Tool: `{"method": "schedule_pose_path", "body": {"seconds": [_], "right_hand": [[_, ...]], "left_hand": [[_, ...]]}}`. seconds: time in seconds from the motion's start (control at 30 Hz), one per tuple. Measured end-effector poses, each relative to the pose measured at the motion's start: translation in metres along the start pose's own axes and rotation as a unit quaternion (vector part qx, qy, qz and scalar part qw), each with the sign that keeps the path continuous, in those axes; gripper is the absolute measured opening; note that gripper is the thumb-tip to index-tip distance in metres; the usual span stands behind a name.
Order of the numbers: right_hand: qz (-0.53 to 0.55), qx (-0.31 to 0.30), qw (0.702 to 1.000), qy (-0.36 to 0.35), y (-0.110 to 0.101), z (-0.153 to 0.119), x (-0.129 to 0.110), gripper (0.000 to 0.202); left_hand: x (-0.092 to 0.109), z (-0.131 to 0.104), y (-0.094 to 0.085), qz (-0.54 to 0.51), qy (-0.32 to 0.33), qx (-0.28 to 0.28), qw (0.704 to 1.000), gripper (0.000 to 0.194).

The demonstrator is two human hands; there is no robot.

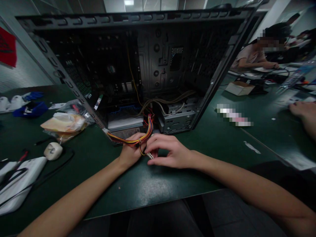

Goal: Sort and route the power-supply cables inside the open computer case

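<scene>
An open black computer case (158, 59) stands on the green table, its inside facing me. From it a bundle of yellow, red and black cables (128, 141) loops out over the front edge. My right hand (169, 151) pinches a white connector (150, 155) between thumb and fingers. Close beside it, my left hand (132, 149) is closed around the cable bundle, partly hidden under it. Behind my left hand, at the bottom left of the case, sits a metal power supply (125, 132).
Plastic bags (65, 125), a white plug block (53, 150) and a white power strip (22, 184) lie on the left. On the right are a small open box (239, 88), a seated person (254, 56) and another person's hand (302, 110).
</scene>
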State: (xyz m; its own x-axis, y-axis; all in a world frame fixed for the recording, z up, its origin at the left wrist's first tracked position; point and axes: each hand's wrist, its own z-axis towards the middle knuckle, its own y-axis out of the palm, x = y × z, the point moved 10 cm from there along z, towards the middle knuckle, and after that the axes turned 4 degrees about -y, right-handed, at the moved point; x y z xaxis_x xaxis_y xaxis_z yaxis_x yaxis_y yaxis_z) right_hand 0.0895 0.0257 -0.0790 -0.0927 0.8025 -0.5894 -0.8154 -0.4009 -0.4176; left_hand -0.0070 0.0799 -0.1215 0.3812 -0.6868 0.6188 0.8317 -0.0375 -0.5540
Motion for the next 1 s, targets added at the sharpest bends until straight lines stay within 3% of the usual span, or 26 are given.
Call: {"method": "schedule_pose_path", "body": {"seconds": [0.2, 0.37, 0.5, 0.63, 0.7, 0.8, 0.9, 1.0], "right_hand": [[-0.037, -0.005, 0.999, -0.014, -0.002, -0.001, 0.000, 0.021], [-0.117, -0.008, 0.992, -0.040, 0.000, -0.008, 0.014, 0.026], [-0.150, -0.066, 0.986, -0.016, 0.014, -0.016, 0.034, 0.042], [-0.147, -0.123, 0.981, 0.014, 0.031, -0.021, 0.043, 0.056], [-0.122, -0.075, 0.989, 0.047, 0.025, -0.020, 0.048, 0.048], [-0.041, 0.048, 0.987, 0.148, 0.009, -0.026, 0.070, 0.034], [0.084, 0.109, 0.950, 0.279, 0.013, -0.041, 0.104, 0.048], [0.204, 0.122, 0.912, 0.333, 0.026, -0.048, 0.120, 0.056]], "left_hand": [[-0.003, 0.000, 0.001, 0.009, -0.008, -0.005, 1.000, 0.015], [-0.002, 0.000, -0.014, -0.007, 0.004, 0.060, 0.998, 0.021], [-0.009, -0.001, -0.023, -0.018, -0.027, 0.104, 0.994, 0.020], [-0.005, -0.001, -0.024, 0.001, -0.008, 0.111, 0.994, 0.021], [-0.001, -0.001, -0.027, 0.009, 0.006, 0.122, 0.993, 0.021], [-0.002, 0.000, -0.032, 0.011, 0.006, 0.147, 0.989, 0.021], [-0.003, 0.001, -0.032, 0.004, 0.005, 0.151, 0.989, 0.022], [-0.004, 0.002, -0.028, 0.010, 0.003, 0.135, 0.991, 0.024]]}}
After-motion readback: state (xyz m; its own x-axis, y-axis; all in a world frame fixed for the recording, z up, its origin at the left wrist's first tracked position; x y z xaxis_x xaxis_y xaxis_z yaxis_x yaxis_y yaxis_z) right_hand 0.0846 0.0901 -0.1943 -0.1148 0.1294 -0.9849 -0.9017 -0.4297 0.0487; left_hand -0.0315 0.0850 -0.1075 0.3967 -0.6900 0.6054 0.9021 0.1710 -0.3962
